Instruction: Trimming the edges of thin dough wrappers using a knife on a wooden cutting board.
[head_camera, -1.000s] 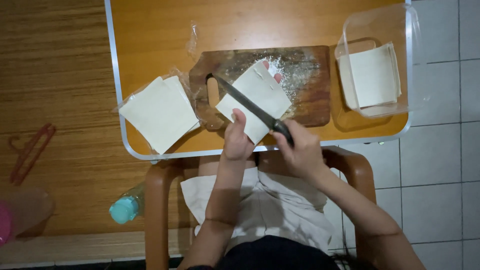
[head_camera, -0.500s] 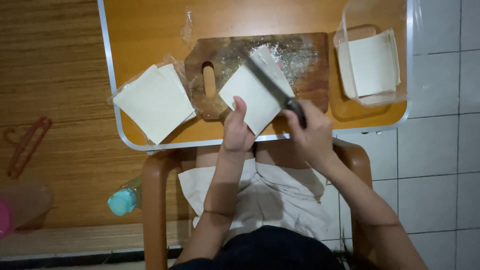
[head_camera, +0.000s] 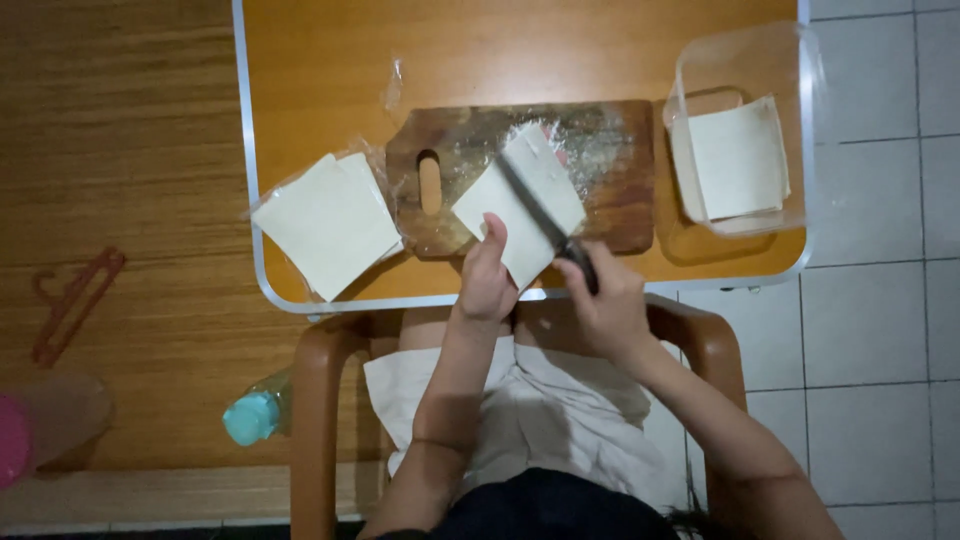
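Nearest me, at the worktop's (head_camera: 330, 40) near edge, my left hand (head_camera: 487, 282) lies fingers pressed flat on the near corner of the pale square sheet (head_camera: 520, 205), not curled around anything. Beside it, my right hand (head_camera: 606, 308) has its grip closed on the dark handle of the knife (head_camera: 545, 220), and the blade runs slantwise across the sheet, resting on it.

That sheet sits on the wooden cutting board (head_camera: 610, 170), overhanging the board's near edge a little. The board is dusted white around the sheet, and its handle slot points toward the left.

Just left of the board, near the worktop's left edge, there's a stack of the same pale squares (head_camera: 328, 222) lying on crinkled clear plastic wrap, touching the board's left end.

Over at the right edge, a clear plastic container (head_camera: 740, 60) stands open, well apart from my hands. Inside it lie more pale sheets (head_camera: 738, 160), flat on the bottom, filling most of the floor of the box.

Farther out, toward the far edge, a scrap of clear plastic (head_camera: 393, 82) lies just beyond the board.
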